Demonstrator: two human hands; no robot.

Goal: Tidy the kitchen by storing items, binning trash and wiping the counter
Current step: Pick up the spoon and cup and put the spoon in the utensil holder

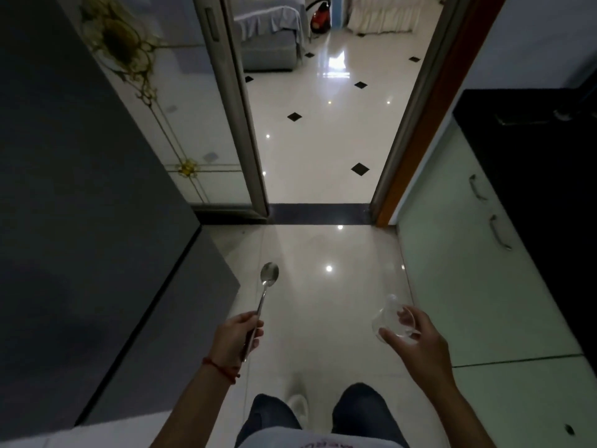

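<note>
In the kitchen aisle, head view, over the glossy tiled floor (323, 302) facing the open doorway (316, 208):

Item 1. Spoon (265, 292), metal. Held in the left hand (237, 339), fingers curled round the lower handle. Long axis runs away from the person, leaning slightly right; bowl at the far end, pointing toward the doorway, concave face showing. Judged stiff, light, smooth and somewhat slippery; the handle is the sensible place to hold it, as now.

Item 2. Glass (393, 320), clear, small. Held in the right hand (416, 341), fingertips and thumb pinching it about the rim and side. It lies tilted, base toward the doorway, mouth toward the palm; exact outline hard to read against the floor. Judged fragile, light and slick; best gripped round the wall, not by the rim alone.

Surroundings. Dark counter (533, 150) on the right above pale cabinet doors (468, 253); grey appliance side (80, 221) on the left.
</note>
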